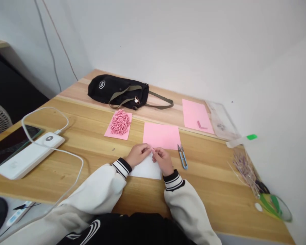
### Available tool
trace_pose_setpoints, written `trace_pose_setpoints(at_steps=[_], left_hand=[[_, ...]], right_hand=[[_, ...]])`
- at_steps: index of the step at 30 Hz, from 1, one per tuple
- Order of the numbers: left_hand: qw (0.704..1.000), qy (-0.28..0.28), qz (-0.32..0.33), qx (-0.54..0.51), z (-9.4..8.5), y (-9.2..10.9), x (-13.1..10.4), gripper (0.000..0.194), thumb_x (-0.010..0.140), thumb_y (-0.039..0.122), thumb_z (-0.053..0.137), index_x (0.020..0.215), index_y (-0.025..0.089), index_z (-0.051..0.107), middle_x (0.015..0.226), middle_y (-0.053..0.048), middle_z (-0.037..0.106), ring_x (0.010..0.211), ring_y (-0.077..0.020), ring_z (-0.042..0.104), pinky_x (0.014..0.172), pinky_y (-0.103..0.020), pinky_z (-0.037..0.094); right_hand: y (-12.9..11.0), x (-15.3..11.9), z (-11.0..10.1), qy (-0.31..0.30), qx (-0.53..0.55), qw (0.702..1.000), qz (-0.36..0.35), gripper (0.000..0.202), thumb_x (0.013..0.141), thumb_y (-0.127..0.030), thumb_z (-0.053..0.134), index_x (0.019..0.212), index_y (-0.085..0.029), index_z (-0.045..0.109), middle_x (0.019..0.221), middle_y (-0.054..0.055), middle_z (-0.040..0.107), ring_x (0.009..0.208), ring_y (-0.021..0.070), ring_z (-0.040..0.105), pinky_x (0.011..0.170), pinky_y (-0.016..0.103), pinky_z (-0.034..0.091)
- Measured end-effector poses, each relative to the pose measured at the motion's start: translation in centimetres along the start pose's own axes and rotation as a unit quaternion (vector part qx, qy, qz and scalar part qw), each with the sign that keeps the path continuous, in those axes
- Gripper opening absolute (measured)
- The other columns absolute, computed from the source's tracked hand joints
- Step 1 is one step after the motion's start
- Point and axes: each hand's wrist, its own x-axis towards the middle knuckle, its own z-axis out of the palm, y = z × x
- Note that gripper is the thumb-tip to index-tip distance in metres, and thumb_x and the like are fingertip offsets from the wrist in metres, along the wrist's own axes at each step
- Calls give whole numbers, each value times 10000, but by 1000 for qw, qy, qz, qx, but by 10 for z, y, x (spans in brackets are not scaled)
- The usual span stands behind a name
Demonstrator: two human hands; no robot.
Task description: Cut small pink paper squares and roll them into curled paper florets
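My left hand [139,153] and my right hand [163,160] meet over a white sheet of paper [145,170]. Between their fingertips is a small pink paper strip [152,149], pinched by both; its full shape is partly hidden. Just beyond my fingers lies a flat pink sheet [160,134]. Blue thread snips [183,158] rest to the right of my right hand, touching or very near that sheet's corner. Farther left, a pile of curly pink pieces [120,122] sits on another pink sheet [124,136].
A black bag [119,90] lies along the back. At back right are a pink sheet [193,112] with a folded strip [201,125] and a clear sleeve [223,119]. Dried stems [244,168] lie right. A white power bank [28,158], cable and phone [10,143] occupy the left.
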Motion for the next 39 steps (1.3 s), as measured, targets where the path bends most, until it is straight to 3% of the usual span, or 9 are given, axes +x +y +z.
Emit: trace_pose_setpoints(at_steps=[13,39], left_hand=[[999,0,-21,-33,0,-1,1,223,777,318,483,680,137,570,555,22,488,522,-92,407,527,-211,331],[1000,6,-9,-24,0,-1,0,245,795,334,471,671,145,564,572,20,501,539,-90,415,530,-206,340]], right_hand=[[2,0,-3,-12,41,999,22,277,608,-371,657,757,-159,560,466,-61,517,406,72,464,425,223,402],[3,0,-3,-13,44,999,-3,327,622,-460,655,727,-158,587,476,-50,532,407,66,479,414,207,412]])
